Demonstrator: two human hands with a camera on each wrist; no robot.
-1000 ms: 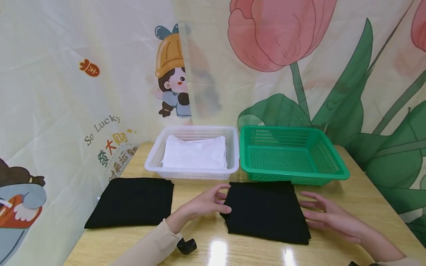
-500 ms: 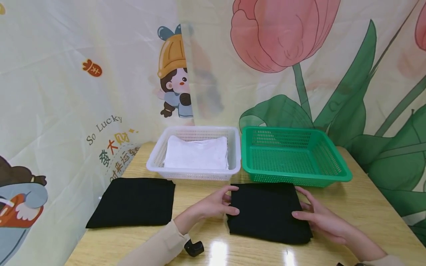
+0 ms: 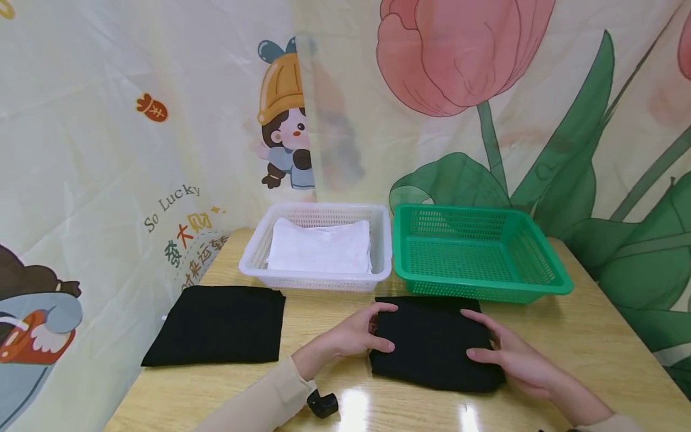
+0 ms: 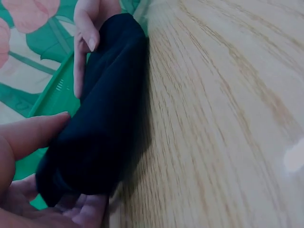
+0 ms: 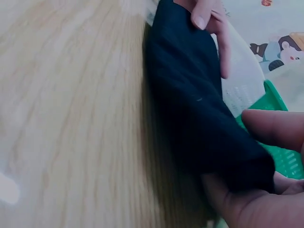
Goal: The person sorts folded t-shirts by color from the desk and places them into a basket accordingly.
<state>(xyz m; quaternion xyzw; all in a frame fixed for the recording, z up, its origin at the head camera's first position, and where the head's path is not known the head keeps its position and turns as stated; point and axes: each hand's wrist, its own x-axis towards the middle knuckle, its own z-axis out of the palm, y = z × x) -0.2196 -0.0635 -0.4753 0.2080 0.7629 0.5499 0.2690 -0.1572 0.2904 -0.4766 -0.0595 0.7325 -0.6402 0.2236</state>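
Between the left hand (image 3: 353, 335) and the right hand (image 3: 513, 354), each gripping one side edge, we see the folded black cloth (image 3: 426, 345), on or just above the table (image 3: 318, 312), before the green basket (image 3: 486, 287). We judge it light, soft and floppy — best held from both sides, layers together. The wrist views show fingers (image 4: 92, 209) tucked underneath — hidden from the head view.

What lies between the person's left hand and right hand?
A folded black cloth, held at one side by the left hand and at the opposite side by the right hand; the head view shows it.
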